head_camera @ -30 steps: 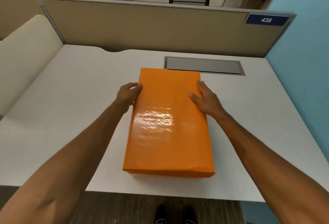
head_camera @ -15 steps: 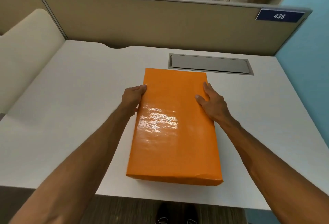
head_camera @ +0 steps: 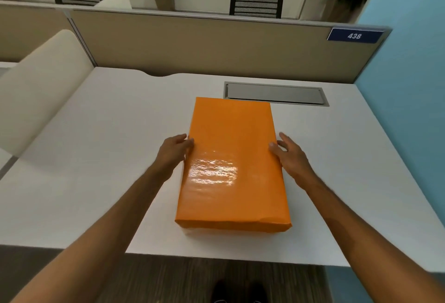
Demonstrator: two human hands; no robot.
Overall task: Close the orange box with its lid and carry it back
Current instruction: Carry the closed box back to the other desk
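The orange box [head_camera: 232, 165] lies on the white desk [head_camera: 96, 158] with its glossy lid on, long side running away from me. My left hand [head_camera: 174, 152] is at the lid's left edge, thumb and curled fingers against it. To the right, my right hand [head_camera: 290, 157] lies beside the box with its fingers spread over the desk. Only its thumb touches the lid's right edge. The box's near end sits close to the front edge of the desk.
A grey cable hatch [head_camera: 275, 93] is set in the desk just behind the box. A beige partition [head_camera: 204, 47] with a blue "438" sign [head_camera: 354, 35] closes the back, and a blue wall [head_camera: 409, 109] the right. A cream chair back [head_camera: 41, 85] stands at the left.
Both hands have slid off the top of the lid and back toward me, down to the box's sides. The view has tilted up. The box has stayed in place on the desk.
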